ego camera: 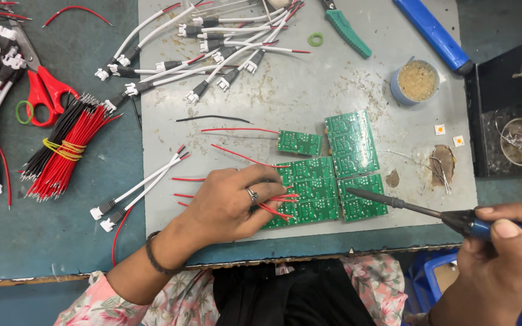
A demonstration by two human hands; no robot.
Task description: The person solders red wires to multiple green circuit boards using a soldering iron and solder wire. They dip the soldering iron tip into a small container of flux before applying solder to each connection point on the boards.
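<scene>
Nearest the camera, at lower right, the right hand (502,265) is clenched around the blue handle of a soldering iron (448,218), whose dark tip is pointed left onto the green circuit boards (327,190). Just left of it, the left hand (228,205), with a ring on one finger and a dark bangle at the wrist, is pressed on the near boards, and thin red wires (276,205) are pinched under its fingers. The boards are laid side by side on a grey mat (297,90) that is spread over the teal desk (49,235).

Left of the hand, two white cables with plugs (134,193) are seen, and beyond them a bundle of red and black wires (61,148) tied with a yellow band. Red-handled scissors (43,90) are set farther back. At the far edge, a heap of white connector leads (212,42), a green-handled tool (345,30) and a small blue tin of flux (417,81) are placed.
</scene>
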